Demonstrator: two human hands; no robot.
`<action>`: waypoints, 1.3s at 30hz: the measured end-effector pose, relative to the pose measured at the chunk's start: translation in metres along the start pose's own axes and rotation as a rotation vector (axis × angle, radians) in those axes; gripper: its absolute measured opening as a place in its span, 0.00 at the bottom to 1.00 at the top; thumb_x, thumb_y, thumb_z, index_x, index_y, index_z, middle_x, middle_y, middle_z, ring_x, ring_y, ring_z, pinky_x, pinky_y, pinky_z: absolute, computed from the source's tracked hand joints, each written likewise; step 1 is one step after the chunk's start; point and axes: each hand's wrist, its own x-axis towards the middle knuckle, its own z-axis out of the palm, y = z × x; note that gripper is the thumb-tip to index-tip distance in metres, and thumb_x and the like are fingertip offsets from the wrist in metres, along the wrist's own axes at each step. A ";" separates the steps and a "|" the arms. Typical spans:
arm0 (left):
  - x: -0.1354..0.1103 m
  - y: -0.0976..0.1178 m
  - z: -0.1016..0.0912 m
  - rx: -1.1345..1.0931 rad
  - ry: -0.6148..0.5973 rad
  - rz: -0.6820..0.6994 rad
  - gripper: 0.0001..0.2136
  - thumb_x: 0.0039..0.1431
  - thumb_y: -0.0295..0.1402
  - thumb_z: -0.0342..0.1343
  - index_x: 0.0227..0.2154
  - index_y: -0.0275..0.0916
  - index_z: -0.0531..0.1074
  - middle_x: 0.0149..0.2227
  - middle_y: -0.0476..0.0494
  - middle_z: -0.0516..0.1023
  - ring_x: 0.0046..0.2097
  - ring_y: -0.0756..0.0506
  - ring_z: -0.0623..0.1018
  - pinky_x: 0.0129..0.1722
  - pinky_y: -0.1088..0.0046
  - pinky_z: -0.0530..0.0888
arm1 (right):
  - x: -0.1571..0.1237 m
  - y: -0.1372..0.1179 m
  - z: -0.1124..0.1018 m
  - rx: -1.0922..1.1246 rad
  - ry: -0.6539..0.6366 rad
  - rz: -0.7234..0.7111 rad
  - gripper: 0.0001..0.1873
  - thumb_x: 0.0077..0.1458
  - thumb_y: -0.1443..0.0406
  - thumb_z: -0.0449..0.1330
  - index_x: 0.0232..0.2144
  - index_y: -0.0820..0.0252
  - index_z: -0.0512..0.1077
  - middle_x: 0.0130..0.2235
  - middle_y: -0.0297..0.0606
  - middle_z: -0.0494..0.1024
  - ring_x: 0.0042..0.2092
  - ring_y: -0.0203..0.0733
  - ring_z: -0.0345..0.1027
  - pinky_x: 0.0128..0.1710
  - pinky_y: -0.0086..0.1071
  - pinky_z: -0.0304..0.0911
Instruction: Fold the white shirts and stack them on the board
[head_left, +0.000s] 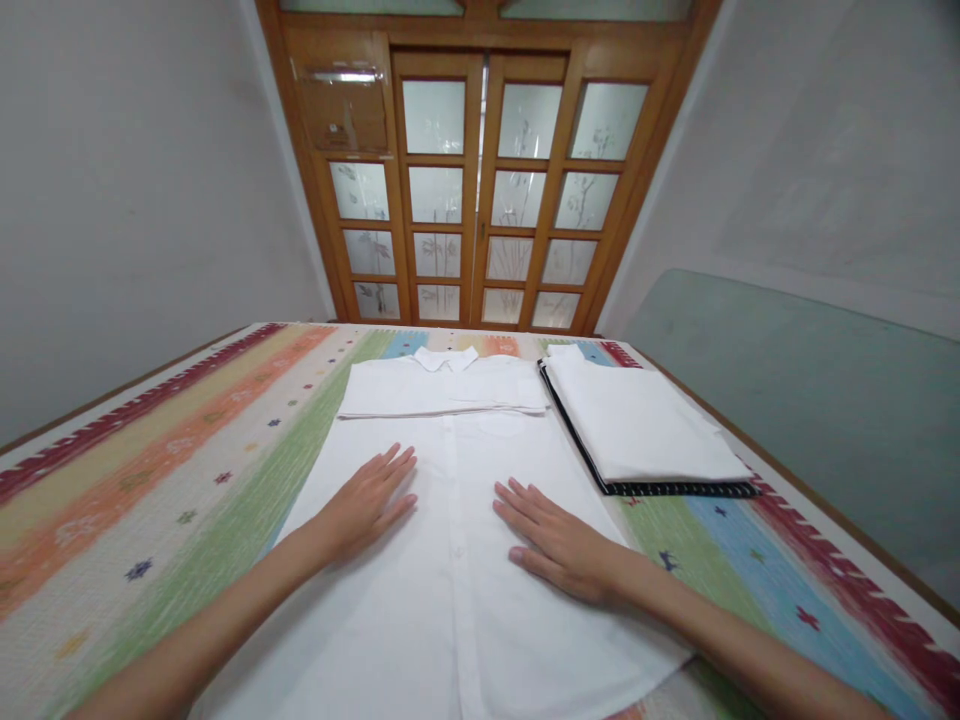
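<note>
A white button-up shirt [420,610] lies front up before me, its collar toward the far side and its hem near me. Across its upper part runs a folded white band of cloth [442,390], likely its sleeves, though I cannot tell for sure. My left hand [367,505] rests flat on the left half of the shirt with fingers stretched out. On the right half, my right hand [555,535] lies flat too, fingers slightly spread. The button strip passes between both hands. Neither hand grips the cloth.
To the right sits a stack of folded white clothing [637,415] on a black patterned folded cloth [675,489]. A striped, multicoloured cover [217,470] spreads over the table or bed. A pale green panel [810,400] leans at the right wall. Wooden glass-paned doors [480,190] stand beyond the far edge.
</note>
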 end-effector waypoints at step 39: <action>-0.141 -0.012 -0.020 -0.860 0.420 -1.040 0.34 0.37 0.55 0.64 0.48 0.45 0.70 0.45 0.41 0.81 0.40 0.37 0.82 0.35 0.65 0.81 | -0.101 0.034 0.024 0.242 0.617 0.564 0.28 0.58 0.53 0.56 0.58 0.57 0.65 0.62 0.50 0.65 0.57 0.53 0.67 0.54 0.45 0.68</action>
